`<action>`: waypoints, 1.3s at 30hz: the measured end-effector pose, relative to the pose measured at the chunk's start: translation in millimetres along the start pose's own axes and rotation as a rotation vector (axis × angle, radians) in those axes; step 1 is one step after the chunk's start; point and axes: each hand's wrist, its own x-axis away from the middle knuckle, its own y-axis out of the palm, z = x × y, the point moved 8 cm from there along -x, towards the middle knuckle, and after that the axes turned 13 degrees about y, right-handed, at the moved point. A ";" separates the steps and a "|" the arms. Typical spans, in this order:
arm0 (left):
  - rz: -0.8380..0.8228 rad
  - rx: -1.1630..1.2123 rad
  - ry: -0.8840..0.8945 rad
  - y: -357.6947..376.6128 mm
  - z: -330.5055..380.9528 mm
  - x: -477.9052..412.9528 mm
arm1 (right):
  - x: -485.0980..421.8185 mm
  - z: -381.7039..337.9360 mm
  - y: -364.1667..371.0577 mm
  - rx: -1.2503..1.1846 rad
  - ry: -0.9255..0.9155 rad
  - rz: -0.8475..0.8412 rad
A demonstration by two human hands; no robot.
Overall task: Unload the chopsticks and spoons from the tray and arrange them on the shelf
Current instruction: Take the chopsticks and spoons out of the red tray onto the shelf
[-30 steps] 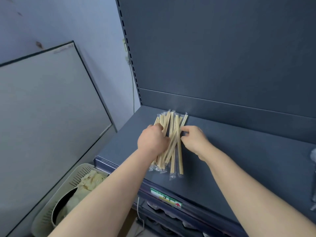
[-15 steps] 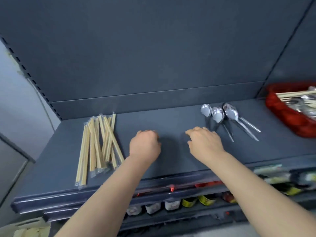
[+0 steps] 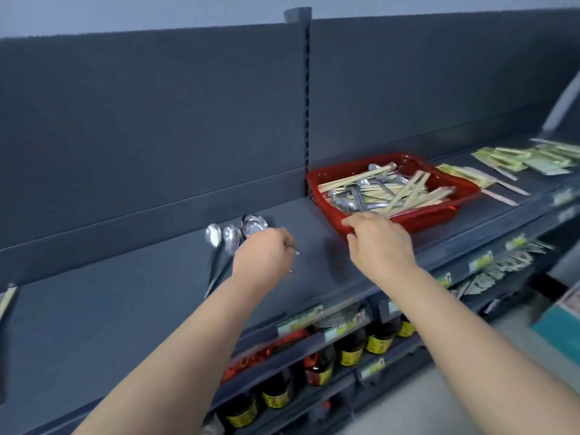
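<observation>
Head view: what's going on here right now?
A person is unloading cutlery onto the shelf. Three spoons lie side by side on it, with the left hand over their handles. The right hand is at the near rim of the red tray, which holds a mix of chopsticks and spoons.

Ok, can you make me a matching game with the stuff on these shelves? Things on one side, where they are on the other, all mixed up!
Things
1. red tray
2. three spoons
3. dark bottles
4. green packets

Places
A. below the top shelf, under the arms
B. far right end of the top shelf
C. lying side by side next to the left hand
D. full of chopsticks and spoons, with the right hand at its near corner

Pairs: 1-D, 2-C, 3-A, 4-B
</observation>
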 end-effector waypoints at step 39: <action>-0.335 0.073 0.035 159.4 174.6 -278.3 | -190.1 236.6 14.8 -0.093 0.198 -0.144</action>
